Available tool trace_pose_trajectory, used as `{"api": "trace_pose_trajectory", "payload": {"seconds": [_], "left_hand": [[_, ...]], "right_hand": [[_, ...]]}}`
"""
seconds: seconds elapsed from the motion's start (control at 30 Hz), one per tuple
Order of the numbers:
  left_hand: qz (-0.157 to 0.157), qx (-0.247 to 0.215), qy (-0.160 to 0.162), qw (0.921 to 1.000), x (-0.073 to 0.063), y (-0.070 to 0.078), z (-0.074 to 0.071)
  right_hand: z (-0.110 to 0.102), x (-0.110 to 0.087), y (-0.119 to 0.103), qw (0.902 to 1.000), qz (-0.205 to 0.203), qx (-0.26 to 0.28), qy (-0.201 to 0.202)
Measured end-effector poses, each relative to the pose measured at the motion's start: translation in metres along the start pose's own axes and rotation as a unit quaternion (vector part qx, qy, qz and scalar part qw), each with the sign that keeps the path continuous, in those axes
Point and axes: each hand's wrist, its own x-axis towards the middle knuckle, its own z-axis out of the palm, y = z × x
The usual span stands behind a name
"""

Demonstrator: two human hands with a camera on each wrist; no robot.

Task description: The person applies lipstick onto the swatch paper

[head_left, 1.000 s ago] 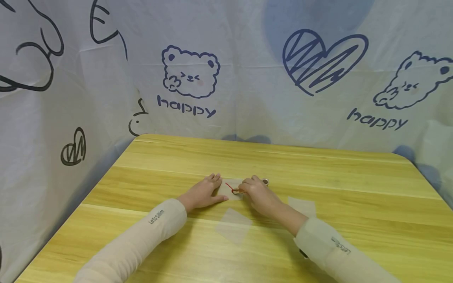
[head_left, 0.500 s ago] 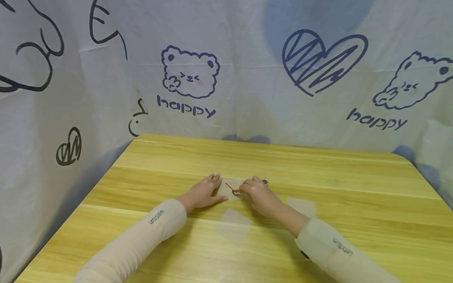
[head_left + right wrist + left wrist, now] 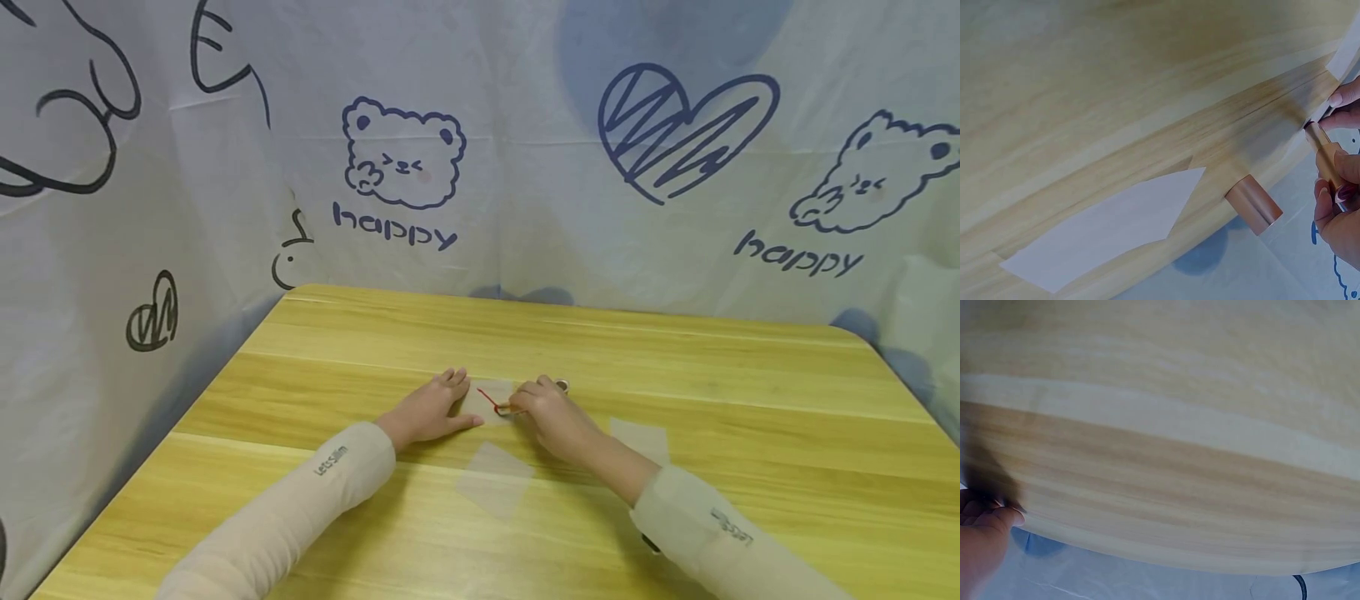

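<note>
My left hand (image 3: 431,408) rests on a small translucent white sheet of paper (image 3: 497,390), fingers and thumb extended along its left side. A thin red line runs diagonally down this sheet. In my right hand (image 3: 551,414) I grip a lipstick (image 3: 1327,159) with a gold-coloured tube. Its tip touches the paper at the lower end of the red line. Behind the right hand stands the lipstick's copper-coloured cap (image 3: 1254,205), apart from the tube. My fingers hide part of the tube. The left wrist view shows only part of a hand at its lower left.
Another translucent sheet (image 3: 495,482) lies nearer to me on the wooden table (image 3: 360,333). A further sheet (image 3: 641,438) lies to the right, beside my right forearm. A white cloth (image 3: 525,208) with bear and heart drawings hangs behind the table.
My right hand has shifted slightly right and toward me with the lipstick, and the red line reaches slightly lower. My left hand has stayed in place.
</note>
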Motion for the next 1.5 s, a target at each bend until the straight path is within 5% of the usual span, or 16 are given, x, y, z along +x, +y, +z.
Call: {"api": "trace_pose_trajectory", "payload": {"seconds": [1.5], "left_hand": [[0.001,0.004,0.000,1.0000,-0.001,0.000,0.000]], "right_hand": [[-0.007,-0.011,0.000,0.9996,0.003,0.026,-0.012]]}}
